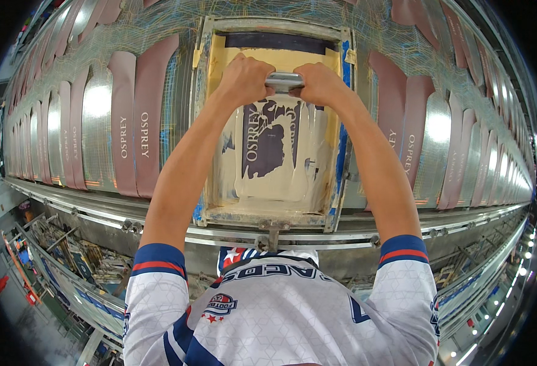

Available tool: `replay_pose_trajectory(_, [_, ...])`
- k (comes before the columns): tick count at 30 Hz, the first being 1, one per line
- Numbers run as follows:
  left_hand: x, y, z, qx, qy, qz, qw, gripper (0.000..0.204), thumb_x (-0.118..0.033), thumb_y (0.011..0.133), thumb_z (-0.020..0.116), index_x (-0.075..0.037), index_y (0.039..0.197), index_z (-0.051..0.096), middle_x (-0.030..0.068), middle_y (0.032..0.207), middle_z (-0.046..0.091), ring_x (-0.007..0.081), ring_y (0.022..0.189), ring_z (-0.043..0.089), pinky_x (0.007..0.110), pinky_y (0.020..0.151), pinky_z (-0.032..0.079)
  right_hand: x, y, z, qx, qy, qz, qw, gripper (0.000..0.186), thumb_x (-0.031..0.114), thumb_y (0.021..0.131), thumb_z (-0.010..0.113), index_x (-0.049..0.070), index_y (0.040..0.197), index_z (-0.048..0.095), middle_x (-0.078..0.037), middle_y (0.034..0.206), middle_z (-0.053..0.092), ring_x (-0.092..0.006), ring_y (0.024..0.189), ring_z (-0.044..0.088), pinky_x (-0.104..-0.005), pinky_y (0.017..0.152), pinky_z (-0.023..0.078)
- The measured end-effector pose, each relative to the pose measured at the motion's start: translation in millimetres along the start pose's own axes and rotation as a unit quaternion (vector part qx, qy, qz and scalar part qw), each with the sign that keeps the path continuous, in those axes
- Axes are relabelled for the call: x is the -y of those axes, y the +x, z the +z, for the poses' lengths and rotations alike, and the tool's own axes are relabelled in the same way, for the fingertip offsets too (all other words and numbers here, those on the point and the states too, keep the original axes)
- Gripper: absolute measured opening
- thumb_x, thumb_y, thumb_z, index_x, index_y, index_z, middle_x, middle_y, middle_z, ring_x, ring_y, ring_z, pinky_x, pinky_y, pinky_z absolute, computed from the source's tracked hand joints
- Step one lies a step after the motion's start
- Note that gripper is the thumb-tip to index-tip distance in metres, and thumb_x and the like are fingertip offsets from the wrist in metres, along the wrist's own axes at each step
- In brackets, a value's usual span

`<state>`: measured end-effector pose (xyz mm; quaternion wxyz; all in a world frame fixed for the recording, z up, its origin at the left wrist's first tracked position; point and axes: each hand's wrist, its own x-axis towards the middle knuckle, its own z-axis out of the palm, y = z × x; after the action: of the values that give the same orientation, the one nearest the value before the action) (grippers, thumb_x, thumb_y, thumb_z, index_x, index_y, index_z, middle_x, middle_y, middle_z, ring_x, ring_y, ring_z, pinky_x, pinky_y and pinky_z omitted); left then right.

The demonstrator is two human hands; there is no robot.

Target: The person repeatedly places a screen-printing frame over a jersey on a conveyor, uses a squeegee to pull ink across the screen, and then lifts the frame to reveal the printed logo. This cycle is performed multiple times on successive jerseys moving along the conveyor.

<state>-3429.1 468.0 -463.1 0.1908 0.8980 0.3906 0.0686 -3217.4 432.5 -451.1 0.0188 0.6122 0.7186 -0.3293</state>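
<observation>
Both my hands grip one metal-handled squeegee (pixel 285 80) near the far end of a screen-printing frame (pixel 268 218). My left hand (pixel 244 79) is closed round its left end, my right hand (pixel 323 83) round its right end. Only the silvery middle of the handle shows between my fists; its blade is hidden. On the mesh nearer me, thick cream ink (pixel 268 188) lies smeared around a ragged dark purple patch (pixel 265 152) with pale lettering. Blue tape (pixel 340 171) and ink stains line the frame's inner sides.
Mauve cut pieces (pixel 152 116) with pale lettering lie in rows on the long table to the left, and similar mauve pieces (pixel 416 116) to the right. Shiny strips lie between them. A metal rail (pixel 463 221) runs along the near edge, with a bracket (pixel 273 235) at the frame.
</observation>
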Motion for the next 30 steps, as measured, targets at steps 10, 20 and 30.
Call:
replay_pose_trajectory(10, [-73.6,-146.1,47.8,-0.074,-0.006,0.038,0.997,0.021,-0.017,0.065,0.084,-0.011,0.077,0.068,0.007,0.072,0.066,0.0289,0.072,0.065,0.043,0.08,0.045,22.7,-124.0,108.0,-0.058,-0.061,-0.096,0.992,0.019,0.019,0.072,0.079,0.008,0.084,0.069,-0.017,0.084,0.071,-0.0396,0.087,0.069,-0.0472,0.079,0.055])
replay_pose_trajectory(20, [-116.7,-207.3,42.9,-0.067,0.004,0.0,0.998,0.026,-0.028,0.069,0.081,-0.012,0.086,0.07,0.0024,0.091,0.066,0.0221,0.094,0.063,0.038,0.088,0.042,-59.6,-161.6,90.2,-0.492,-0.006,0.16,0.855,0.042,0.029,0.092,0.07,0.001,0.122,0.064,-0.023,0.114,0.07,-0.0373,0.111,0.065,-0.0469,0.096,0.05])
replay_pose_trajectory(30, [-106.7,-245.0,33.8,-0.108,-0.052,-0.009,0.993,0.023,-0.016,0.065,0.076,-0.012,0.086,0.067,0.0021,0.092,0.064,0.0215,0.097,0.061,0.038,0.092,0.042,-26.8,-159.8,59.3,-0.364,0.309,0.28,0.833,0.031,0.027,0.099,0.065,0.001,0.084,0.062,-0.006,0.079,0.056,-0.0152,0.075,0.051,-0.0372,0.065,0.04])
